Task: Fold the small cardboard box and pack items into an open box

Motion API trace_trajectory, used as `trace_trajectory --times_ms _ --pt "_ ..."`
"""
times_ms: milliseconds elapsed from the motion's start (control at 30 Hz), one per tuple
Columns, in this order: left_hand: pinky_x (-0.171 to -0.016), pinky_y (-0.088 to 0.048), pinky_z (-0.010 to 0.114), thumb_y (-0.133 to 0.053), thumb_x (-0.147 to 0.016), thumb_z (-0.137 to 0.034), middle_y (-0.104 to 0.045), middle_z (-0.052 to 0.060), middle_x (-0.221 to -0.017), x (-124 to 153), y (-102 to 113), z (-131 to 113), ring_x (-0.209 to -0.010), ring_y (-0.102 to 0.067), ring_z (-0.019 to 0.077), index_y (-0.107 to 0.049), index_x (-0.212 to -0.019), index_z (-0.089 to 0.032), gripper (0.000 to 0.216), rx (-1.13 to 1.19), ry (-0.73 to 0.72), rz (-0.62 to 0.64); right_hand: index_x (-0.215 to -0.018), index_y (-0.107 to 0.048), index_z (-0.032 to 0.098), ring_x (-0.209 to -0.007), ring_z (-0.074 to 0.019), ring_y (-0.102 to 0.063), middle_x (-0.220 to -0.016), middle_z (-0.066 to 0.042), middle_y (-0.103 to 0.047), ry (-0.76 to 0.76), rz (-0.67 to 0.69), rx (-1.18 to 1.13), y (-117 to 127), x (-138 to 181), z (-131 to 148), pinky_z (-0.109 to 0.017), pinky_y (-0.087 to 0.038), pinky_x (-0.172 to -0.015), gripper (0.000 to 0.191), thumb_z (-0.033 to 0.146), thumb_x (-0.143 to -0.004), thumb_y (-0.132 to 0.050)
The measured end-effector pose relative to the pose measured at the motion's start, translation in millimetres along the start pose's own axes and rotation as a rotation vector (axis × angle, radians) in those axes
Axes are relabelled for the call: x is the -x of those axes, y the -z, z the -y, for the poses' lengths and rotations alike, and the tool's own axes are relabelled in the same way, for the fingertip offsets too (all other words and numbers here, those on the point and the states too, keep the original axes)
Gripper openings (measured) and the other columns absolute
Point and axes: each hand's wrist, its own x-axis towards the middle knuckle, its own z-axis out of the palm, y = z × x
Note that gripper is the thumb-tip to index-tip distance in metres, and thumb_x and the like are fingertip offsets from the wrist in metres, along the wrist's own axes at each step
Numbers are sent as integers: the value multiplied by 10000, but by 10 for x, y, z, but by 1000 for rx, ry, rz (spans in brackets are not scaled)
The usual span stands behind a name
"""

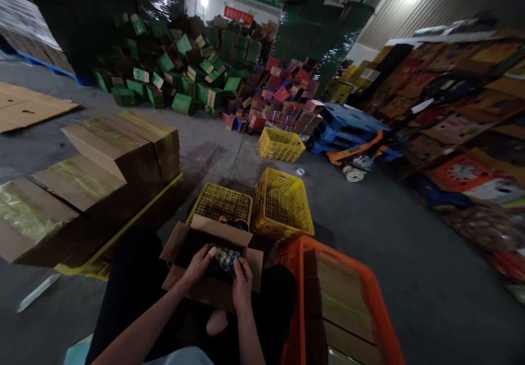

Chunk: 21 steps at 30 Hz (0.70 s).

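A small, shiny plastic-wrapped pack [226, 259] is held between my two hands; its contents are too dark to make out. My left hand [199, 264] grips the pack's left end, thumb on top. At its right end, the fingers of my right hand [243, 278] pinch the wrapping. Just below the pack is a cardboard box [221, 229] with its flaps spread outward, standing between my knees. The inside of the box is dark and mostly hidden by my hands and the pack.
Taped cartons [123, 140] stand at left in a yellow crate. An orange crate [303, 299] of cartons is at my right knee. Ahead are an upturned yellow crate [221, 203] and an upright yellow crate [283, 203]. A pallet jack [361, 151] stands by blue pallets [348, 121].
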Motion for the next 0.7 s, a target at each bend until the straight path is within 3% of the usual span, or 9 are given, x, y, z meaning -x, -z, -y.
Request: trace_trajectory --times_ms 67,167,467,700 --pt "-925 -496 399 -538 -866 -643 -741 100 -1027 7 19 2 -1017 -660 300 -715 -1038 -162 541 -26 -13 -2 -948 -735 212 -877 -222 -664 -933 -24 -746 6 19 19 -3 -2 3 -315 -518 -811 383 502 -704 -791" --pt "-883 -510 377 -584 -847 -621 -736 102 -1051 23 54 6 -1009 -659 295 -700 -1081 -155 535 -2 -16 -6 -953 -738 203 -897 -228 -663 -959 -41 -749 4 59 39 -9 -3 9 -324 -519 -832 377 504 -729 -775" --pt "-1025 -447 420 -687 -783 -537 -706 113 -1167 77 94 51 -1152 -617 309 -671 -1115 -184 485 46 -93 -50 -1200 -708 281 -1198 -272 -609 -1223 -47 -709 16 45 43 -58 69 138 -363 -517 -949 524 590 -778 -692" --pt "-1064 -413 444 -707 -750 -477 -660 124 -1265 123 100 119 -1227 -568 338 -689 -1046 -196 408 23 -130 -37 -1184 -721 274 -1100 -287 -664 -1195 -61 -725 -43 113 56 -58 84 129 -376 -557 -871 532 504 -709 -790"
